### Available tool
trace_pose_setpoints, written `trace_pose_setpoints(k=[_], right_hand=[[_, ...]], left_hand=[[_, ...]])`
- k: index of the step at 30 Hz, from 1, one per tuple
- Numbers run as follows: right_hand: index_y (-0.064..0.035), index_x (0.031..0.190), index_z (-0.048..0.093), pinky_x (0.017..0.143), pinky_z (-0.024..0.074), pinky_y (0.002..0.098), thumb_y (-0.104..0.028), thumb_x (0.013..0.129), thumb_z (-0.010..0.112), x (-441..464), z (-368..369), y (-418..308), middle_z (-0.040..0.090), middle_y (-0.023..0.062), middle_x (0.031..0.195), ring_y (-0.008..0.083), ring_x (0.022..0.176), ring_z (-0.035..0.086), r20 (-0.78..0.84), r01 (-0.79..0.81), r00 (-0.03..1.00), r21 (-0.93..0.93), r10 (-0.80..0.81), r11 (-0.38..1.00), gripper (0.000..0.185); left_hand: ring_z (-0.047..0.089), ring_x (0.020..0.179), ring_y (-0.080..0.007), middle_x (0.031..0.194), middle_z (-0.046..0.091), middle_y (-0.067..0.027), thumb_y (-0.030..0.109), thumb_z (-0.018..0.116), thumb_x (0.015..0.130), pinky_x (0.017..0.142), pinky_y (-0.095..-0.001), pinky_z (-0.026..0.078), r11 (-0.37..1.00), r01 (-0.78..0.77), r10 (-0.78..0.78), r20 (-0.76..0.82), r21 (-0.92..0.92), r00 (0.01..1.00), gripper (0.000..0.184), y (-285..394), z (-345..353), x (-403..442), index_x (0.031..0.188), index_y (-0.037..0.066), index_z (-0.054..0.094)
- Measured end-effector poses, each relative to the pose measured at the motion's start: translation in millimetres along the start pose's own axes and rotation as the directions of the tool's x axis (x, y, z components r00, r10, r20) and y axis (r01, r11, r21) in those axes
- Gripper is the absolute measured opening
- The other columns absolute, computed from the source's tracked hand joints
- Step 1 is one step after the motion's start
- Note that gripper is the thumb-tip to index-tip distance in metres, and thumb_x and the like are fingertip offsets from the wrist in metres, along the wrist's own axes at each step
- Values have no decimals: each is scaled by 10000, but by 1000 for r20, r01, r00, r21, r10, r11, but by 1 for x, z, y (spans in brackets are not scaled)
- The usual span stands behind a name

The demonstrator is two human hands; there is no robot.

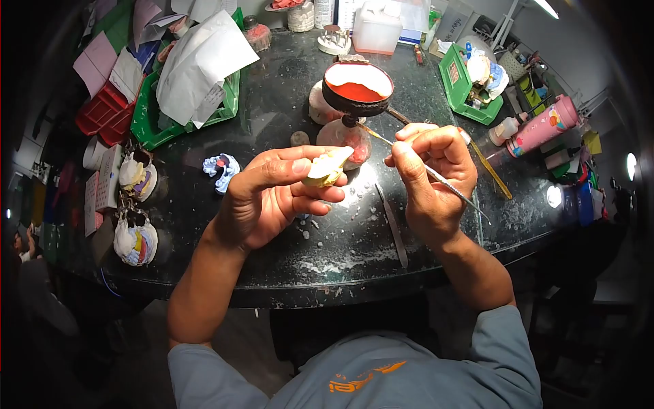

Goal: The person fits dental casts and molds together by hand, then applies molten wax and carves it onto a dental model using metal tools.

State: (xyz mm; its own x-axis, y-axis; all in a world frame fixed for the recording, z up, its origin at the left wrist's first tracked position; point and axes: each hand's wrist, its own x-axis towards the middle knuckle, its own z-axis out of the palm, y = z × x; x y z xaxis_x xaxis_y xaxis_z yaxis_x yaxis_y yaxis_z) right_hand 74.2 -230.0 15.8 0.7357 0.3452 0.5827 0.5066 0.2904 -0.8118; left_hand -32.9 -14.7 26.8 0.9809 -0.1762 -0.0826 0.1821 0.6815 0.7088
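Between the thumb and fingers of my left hand (272, 191) is a small pale yellow piece (327, 168), held above the dark table. My right hand (436, 174) pinches a thin metal tool (446, 183); one end points up and left near the underside of a round black dish, and the hooked end points down and right. That dish (357, 88) holds red material and stands just beyond both hands. Behind the yellow piece is a rounded pinkish-white base (340, 136). A slim knife-like tool (392, 225) lies on the table below and between my hands.
Green trays (153, 136) (453, 85) stand at back left and right, one under papers (201, 68). Dental models (136, 238) sit at left, a blue-white piece (221, 170) nearer. A pink bottle (545, 126) lies at right. White debris dots the dark table (320, 266).
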Motion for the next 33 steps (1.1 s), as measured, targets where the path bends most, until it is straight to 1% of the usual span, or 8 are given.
trace_pose_setpoints(k=[5,11,17,21,24,28,31,33], right_hand=[[3,965,592,818,494,245,27,900,723,1,0,-2,628,78,983,84,859,617,2,-3,1000,-9,3,1000,149],[-9,940,586,761,513,235,24,910,714,2,0,1,656,60,913,83,817,631,-9,-30,1000,-15,30,999,136],[-23,900,564,700,512,231,31,914,700,6,0,-3,658,47,831,78,748,627,-20,-20,1000,-3,20,1000,146],[-31,876,553,652,499,218,23,907,688,23,-17,-11,652,42,777,75,675,614,-59,-45,997,49,48,998,148],[-30,859,565,644,499,222,9,900,684,37,-34,-10,664,48,769,76,679,621,-40,-71,996,61,73,996,132],[-32,856,574,641,487,213,32,878,677,50,-46,0,661,34,760,72,674,614,-102,-145,985,-19,142,989,124],[-36,877,622,624,473,214,-16,876,717,53,-47,9,664,7,773,42,682,584,-83,-218,975,-193,205,957,97],[-24,912,684,660,503,236,-73,894,733,53,-48,24,685,-3,798,63,727,616,87,-164,974,-366,209,916,72]], left_hand=[[736,975,-271,1162,653,-281,210,616,912,808,-298,636,1000,-4,5,17,-24,1000,699,0,1,1,1440,-178,370],[738,954,-225,1175,666,-228,178,652,901,792,-272,635,984,22,-8,-76,179,997,634,0,7,1,1425,-115,451],[735,923,-201,1148,672,-196,134,670,886,781,-259,634,973,6,16,-94,231,995,604,0,10,1,1411,-95,478],[729,895,-185,1139,670,-179,125,683,869,772,-247,627,952,-42,86,-133,303,987,612,4,10,1,1407,-87,482],[724,878,-174,1148,667,-173,125,688,865,768,-237,619,940,-61,120,-157,335,980,624,7,10,0,1417,-77,479],[722,873,-166,1150,663,-169,128,687,871,771,-233,615,931,-77,141,-157,358,978,626,7,9,1,1425,-74,475],[721,881,-160,1151,658,-168,124,683,884,771,-230,615,920,-106,175,-154,377,972,614,7,7,0,1424,-80,471],[721,886,-159,1155,658,-169,121,681,889,770,-228,616,913,-132,201,-144,386,969,609,9,4,1,1422,-84,470]])
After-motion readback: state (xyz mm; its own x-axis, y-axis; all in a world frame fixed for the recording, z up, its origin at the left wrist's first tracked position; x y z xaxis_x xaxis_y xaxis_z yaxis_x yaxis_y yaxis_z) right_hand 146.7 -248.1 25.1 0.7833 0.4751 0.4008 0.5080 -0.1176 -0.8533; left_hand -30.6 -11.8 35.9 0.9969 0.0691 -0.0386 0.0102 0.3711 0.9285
